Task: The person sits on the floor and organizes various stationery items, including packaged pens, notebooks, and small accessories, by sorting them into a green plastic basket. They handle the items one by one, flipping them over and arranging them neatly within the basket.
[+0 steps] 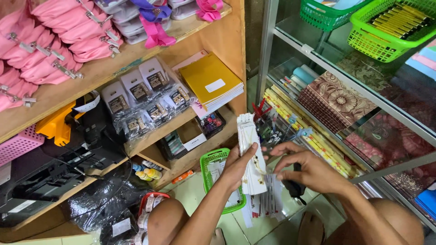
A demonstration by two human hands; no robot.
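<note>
White card strips (pixel 249 149) upright in left hand (pixel 236 165) grip; right hand (pixel 309 170) perhaps touching.

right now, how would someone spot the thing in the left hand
Start at the wooden shelf unit, then drop to the floor before it. There the left hand grips a tall stack of white cards, the only upright white bundle, right of the small green basket.

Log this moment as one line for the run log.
left hand: holds white card stack upright | right hand: holds black object, fingers at stack | below: green basket on floor
</note>
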